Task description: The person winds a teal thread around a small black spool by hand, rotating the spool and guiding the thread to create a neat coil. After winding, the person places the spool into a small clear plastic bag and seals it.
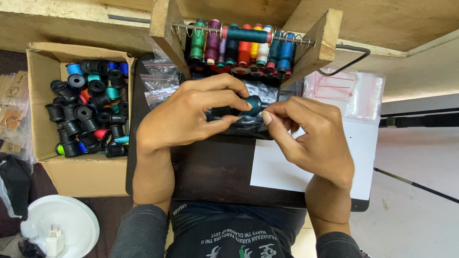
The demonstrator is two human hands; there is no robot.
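My left hand [191, 114] grips a dark spool of teal thread [253, 104] above a dark board [215, 167] on my lap. The fingertips of my right hand [311, 134] are pinched together right beside the spool's end, where a thread end is too fine to make out. Just beyond the hands stands a wooden rack [165, 28] with a metal rod [191, 27] carrying several upright spools of coloured thread [239, 45]. A teal spool [247, 34] lies crosswise on top of them.
A cardboard box [76, 179] at the left holds several black and coloured empty bobbins [88, 114]. Clear plastic bags [354, 91] and a white sheet [358, 157] lie at the right. A white plate [71, 224] with a plug adapter [54, 240] sits on the floor at lower left.
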